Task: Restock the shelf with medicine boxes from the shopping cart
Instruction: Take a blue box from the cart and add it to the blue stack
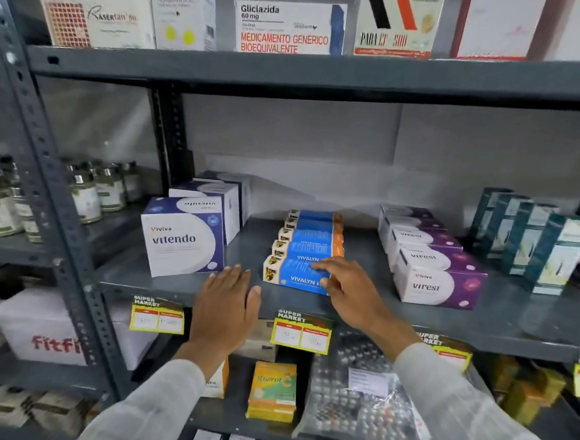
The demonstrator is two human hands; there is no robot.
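A person's right hand [349,286] rested on the front blue Vivalyn box [295,275] at the edge of the grey middle shelf [515,321], fingers [319,266] spread loosely across its top and right end, touching rather than clamping it. The left hand [227,304] hovered open just left of the box, fingers together and flat, holding nothing. The box lay with its long axis running left to right, closing a row of matching blue boxes [311,235] that ran back toward the wall, between the Vitendo boxes [184,243] on the left and the purple Virest boxes [438,281] on the right. The right hand was the nearer, already on the box, so any squaring-up with the row would likely fall to it (the shopping cart was out of view). More stock showed on the shelves above and below.
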